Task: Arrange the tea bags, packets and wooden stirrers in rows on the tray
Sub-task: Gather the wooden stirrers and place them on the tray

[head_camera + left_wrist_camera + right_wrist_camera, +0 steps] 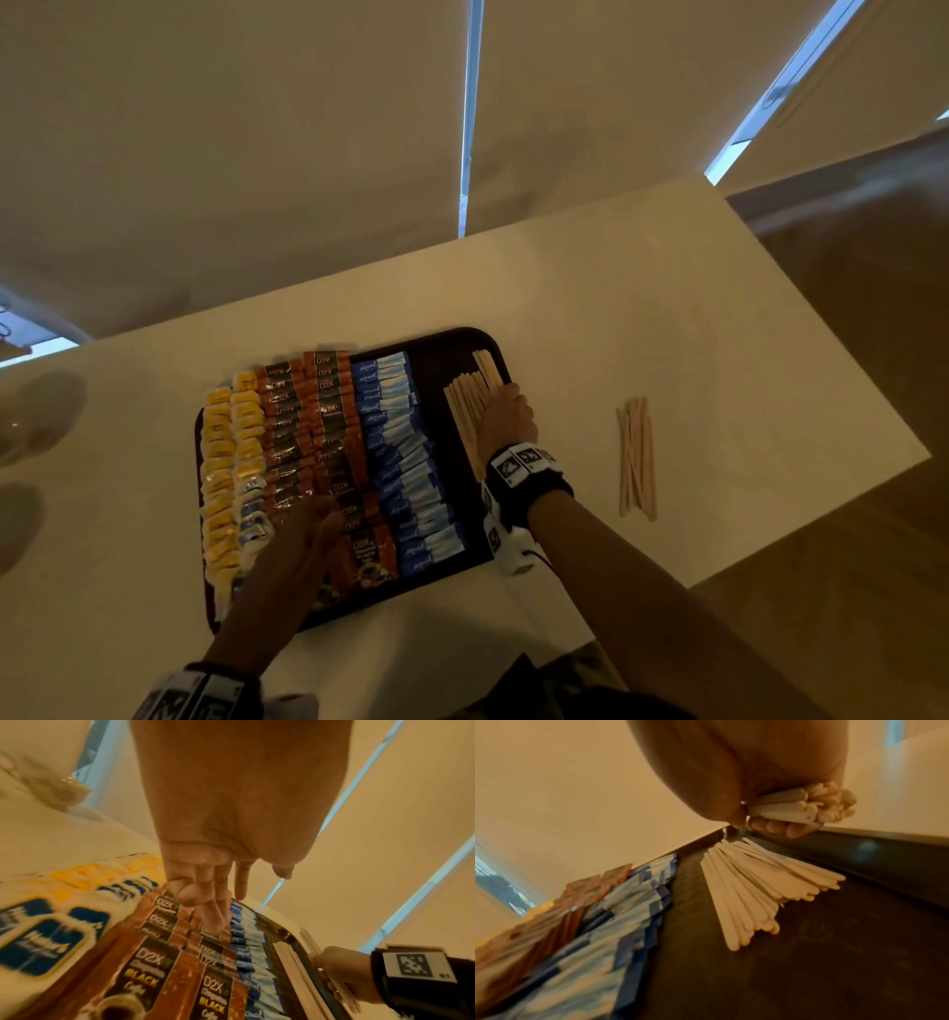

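A dark brown tray point(452, 349) holds rows of yellow packets point(218, 462), brown D2X coffee sachets point(318, 426) and blue sugar packets point(405, 452). Wooden stirrers point(464, 411) lie fanned on the tray's right side. My right hand point(506, 416) grips a bundle of stirrers point(816, 805) just above that pile point(752, 888), near the tray's right rim. My left hand point(298, 539) hovers over the coffee sachets point(154, 963) with fingers point(213, 914) extended downward and holding nothing.
A second small pile of stirrers point(637, 457) lies on the white table point(667, 318) right of the tray. The table's right edge drops to a wooden floor point(847, 308). Blurred glassware point(41, 416) stands at far left.
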{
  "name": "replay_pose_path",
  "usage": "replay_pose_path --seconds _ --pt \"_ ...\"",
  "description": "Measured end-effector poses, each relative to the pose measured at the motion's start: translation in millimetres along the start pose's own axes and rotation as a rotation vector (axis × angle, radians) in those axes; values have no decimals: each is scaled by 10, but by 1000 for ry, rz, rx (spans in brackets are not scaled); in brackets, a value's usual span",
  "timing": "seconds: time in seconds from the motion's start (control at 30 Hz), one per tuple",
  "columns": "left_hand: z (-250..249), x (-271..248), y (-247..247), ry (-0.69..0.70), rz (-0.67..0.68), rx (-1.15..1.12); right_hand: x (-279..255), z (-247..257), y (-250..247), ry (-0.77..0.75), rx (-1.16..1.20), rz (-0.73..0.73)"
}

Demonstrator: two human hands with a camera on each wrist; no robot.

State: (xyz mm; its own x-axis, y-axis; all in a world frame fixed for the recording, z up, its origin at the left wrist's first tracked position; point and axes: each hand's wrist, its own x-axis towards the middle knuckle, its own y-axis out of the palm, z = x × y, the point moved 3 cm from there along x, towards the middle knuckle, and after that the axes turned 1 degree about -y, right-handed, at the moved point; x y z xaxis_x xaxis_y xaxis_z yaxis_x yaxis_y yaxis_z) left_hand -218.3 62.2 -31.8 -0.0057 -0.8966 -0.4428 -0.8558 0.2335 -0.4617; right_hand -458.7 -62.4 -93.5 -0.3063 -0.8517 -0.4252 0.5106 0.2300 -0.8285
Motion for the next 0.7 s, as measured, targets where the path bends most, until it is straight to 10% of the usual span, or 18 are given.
replay_pose_path --seconds 0.7 --pt "18 23 -51 -36 -17 9 -258 -95 -43 -1 -181 9"
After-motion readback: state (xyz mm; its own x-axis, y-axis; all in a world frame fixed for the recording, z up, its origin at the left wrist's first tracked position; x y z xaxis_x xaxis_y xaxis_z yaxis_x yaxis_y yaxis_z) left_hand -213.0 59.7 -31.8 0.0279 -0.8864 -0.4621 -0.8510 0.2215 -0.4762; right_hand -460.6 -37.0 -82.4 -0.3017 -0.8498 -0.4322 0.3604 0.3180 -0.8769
